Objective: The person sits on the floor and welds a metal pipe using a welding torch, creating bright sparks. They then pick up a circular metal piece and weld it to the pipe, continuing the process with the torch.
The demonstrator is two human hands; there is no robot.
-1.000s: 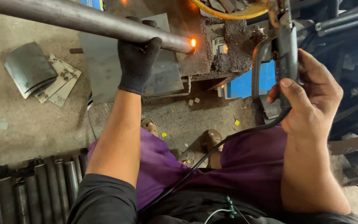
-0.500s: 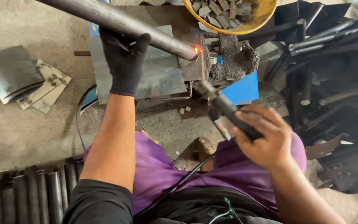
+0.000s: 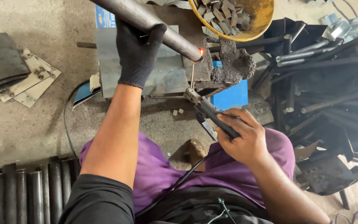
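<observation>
While the right hand (image 3: pixel 245 139) closes bare around the black holder (image 3: pixel 214 116) above the purple lap, its rod (image 3: pixel 192 74) points up and meets the glowing end of the pipe (image 3: pixel 158 29). The gloved left hand (image 3: pixel 137 52) wraps over that pipe from above, fingers curled round it, holding it slanted across a steel plate (image 3: pixel 166 81). Dark pipes (image 3: pixel 25 191) lie at lower left. Beyond the weld sits a yellow bowl (image 3: pixel 262 18) of metal scraps (image 3: pixel 222 14), with black bars (image 3: pixel 320 70) heaped to the right.
</observation>
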